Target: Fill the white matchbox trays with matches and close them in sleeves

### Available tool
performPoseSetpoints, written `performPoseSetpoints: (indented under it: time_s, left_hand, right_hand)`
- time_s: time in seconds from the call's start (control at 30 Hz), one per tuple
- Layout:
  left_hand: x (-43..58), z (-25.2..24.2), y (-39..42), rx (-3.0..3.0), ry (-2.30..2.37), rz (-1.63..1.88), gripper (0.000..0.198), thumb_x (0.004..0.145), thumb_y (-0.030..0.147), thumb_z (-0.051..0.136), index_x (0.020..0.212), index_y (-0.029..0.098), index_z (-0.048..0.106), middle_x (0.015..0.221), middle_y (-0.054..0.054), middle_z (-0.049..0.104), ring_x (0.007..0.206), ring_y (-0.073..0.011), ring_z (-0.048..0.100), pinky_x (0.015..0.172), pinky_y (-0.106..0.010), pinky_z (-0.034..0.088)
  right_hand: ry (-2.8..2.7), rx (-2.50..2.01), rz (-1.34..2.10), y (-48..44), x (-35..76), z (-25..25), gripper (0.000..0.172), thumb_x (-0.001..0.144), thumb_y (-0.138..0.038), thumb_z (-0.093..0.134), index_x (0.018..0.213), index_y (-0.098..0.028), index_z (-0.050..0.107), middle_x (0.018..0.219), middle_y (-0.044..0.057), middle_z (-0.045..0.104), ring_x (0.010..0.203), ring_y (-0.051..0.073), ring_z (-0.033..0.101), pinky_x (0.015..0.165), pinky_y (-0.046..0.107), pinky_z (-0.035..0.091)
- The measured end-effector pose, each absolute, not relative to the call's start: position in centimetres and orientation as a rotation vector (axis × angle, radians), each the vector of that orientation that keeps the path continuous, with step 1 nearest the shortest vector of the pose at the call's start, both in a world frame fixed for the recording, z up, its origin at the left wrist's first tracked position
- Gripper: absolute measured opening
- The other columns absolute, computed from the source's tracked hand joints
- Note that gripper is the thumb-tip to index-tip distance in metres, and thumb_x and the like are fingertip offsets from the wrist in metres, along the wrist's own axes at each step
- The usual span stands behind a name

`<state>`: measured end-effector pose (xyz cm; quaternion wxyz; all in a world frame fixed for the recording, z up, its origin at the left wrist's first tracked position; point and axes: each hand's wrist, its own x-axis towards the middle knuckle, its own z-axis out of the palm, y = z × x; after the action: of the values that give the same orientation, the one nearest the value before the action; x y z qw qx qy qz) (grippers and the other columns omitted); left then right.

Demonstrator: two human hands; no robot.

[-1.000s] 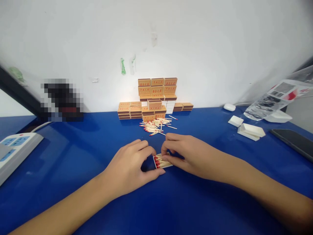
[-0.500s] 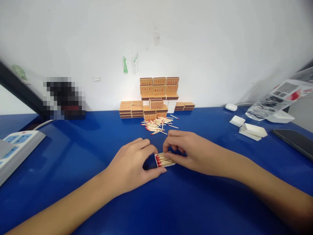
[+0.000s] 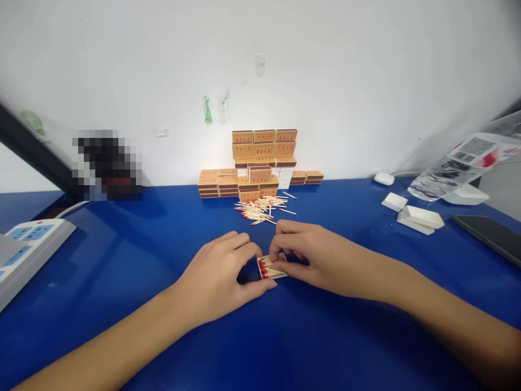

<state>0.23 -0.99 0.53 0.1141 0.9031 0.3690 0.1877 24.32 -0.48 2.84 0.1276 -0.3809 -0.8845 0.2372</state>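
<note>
Fingers of the left hand (image 3: 222, 270) grip the matchbox tray (image 3: 259, 268), centre; the right hand's (image 3: 311, 254) fingertips meet over its matches (image 3: 267, 269), grip unclear. Loose matches (image 3: 260, 207) lie at twelve o'clock, stacked matchboxes (image 3: 264, 151) beyond.

Lighting moderate and diffuse; the wall (image 3: 345, 81) reads brightest. The glossy desk (image 3: 163, 222) shows faint reflections toward 8 o'clock and soft shadow beneath the forearm (image 3: 378, 271) at 4 o'clock. Corner at 2 o'clock darkened. Power strip (image 3: 44, 247) near 9 o'clock stretched; a pixelated block (image 3: 106, 165) at 9 o'clock masks detail. Boxed matches (image 3: 267, 268) at 6 o'clock acceptably sharp.
</note>
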Motion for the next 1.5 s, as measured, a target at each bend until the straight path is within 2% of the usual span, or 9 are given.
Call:
performPoseSetpoints:
  time_s: [0.17,0.3,0.5,0.7,0.8,0.97,1.13,1.27,1.5]
  left_hand:
    - [0.2,0.5,-1.1,2.644,1.091,0.550,0.031,0.089,0.049,0.079,0.099,0.020,0.070,0.089,-0.002,0.064,0.084,-0.0215,0.059,0.070,-0.034,0.044]
    - [0.2,0.4,-1.2,2.637,1.095,0.540,0.036,0.088,0.054,0.078,0.099,0.020,0.070,0.090,-0.002,0.064,0.085,-0.0221,0.060,0.071,-0.034,0.045]
    - [0.2,0.6,-1.0,2.646,1.104,0.541,0.035,0.089,0.053,0.078,0.100,0.020,0.071,0.088,-0.001,0.063,0.083,-0.0213,0.059,0.071,-0.034,0.044]
    - [0.1,0.5,-0.6,2.633,1.148,0.559,0.034,0.089,0.052,0.078,0.102,0.021,0.070,0.085,-0.001,0.062,0.083,-0.0212,0.059,0.070,-0.034,0.043]
    - [0.1,0.5,-0.5,2.629,1.145,0.542,0.035,0.090,0.053,0.077,0.101,0.020,0.070,0.086,-0.001,0.062,0.082,-0.0213,0.058,0.070,-0.034,0.044]
    - [0.0,0.5,-0.6,2.629,1.127,0.563,0.033,0.091,0.050,0.077,0.102,0.020,0.071,0.087,-0.002,0.063,0.083,-0.0214,0.058,0.071,-0.035,0.045]
    - [0.1,0.5,-1.0,2.607,1.044,0.572,0.033,0.091,0.050,0.077,0.103,0.020,0.072,0.091,-0.003,0.065,0.086,-0.0214,0.060,0.073,-0.035,0.047]
    - [0.2,0.5,-1.1,2.617,1.023,0.580,0.032,0.091,0.048,0.077,0.105,0.020,0.071,0.093,-0.003,0.066,0.087,-0.0217,0.060,0.074,-0.035,0.048]
    - [-0.1,0.5,-0.5,2.604,1.155,0.579,0.030,0.092,0.049,0.075,0.101,0.020,0.071,0.085,-0.001,0.061,0.082,-0.0214,0.057,0.071,-0.035,0.044]
  right_hand:
    - [-2.385,-1.259,0.437,1.0,24.5,2.5,0.006,0.096,-0.024,0.067,0.091,-0.022,0.071,0.085,0.000,0.061,0.073,0.015,0.055,0.066,0.028,0.040]
    - [-2.226,-1.471,0.305,3.6,24.5,1.0,0.010,0.092,-0.029,0.074,0.091,-0.019,0.070,0.087,0.002,0.063,0.073,0.016,0.055,0.067,0.030,0.039]
    - [-2.337,-1.422,0.377,4.8,25.1,0.5,0.011,0.097,-0.023,0.065,0.087,-0.019,0.067,0.086,0.003,0.064,0.074,0.016,0.054,0.067,0.029,0.038]
    - [-2.464,-1.301,0.544,2.0,25.9,2.9,0.019,0.103,-0.034,0.060,0.090,-0.022,0.066,0.088,0.002,0.065,0.076,0.017,0.056,0.067,0.030,0.040]
    - [-2.572,-1.184,0.638,0.3,25.1,3.2,0.019,0.104,-0.033,0.058,0.091,-0.023,0.065,0.091,0.001,0.067,0.078,0.016,0.058,0.069,0.029,0.041]
    - [-2.478,-1.224,0.489,0.6,25.2,3.6,0.016,0.100,-0.031,0.059,0.089,-0.023,0.066,0.084,0.000,0.066,0.073,0.015,0.057,0.066,0.028,0.040]
    - [-2.143,-1.571,0.214,4.6,28.1,2.8,0.018,0.093,-0.036,0.064,0.087,-0.021,0.072,0.076,0.002,0.065,0.066,0.017,0.055,0.062,0.031,0.038]
    - [-2.215,-1.565,0.299,6.9,28.8,0.9,0.017,0.090,-0.035,0.067,0.088,-0.020,0.074,0.081,0.004,0.067,0.070,0.018,0.057,0.065,0.032,0.041]
    - [-2.317,-1.473,0.404,5.6,27.3,1.4,0.018,0.098,-0.030,0.058,0.089,-0.019,0.069,0.089,0.006,0.066,0.074,0.018,0.056,0.068,0.032,0.041]
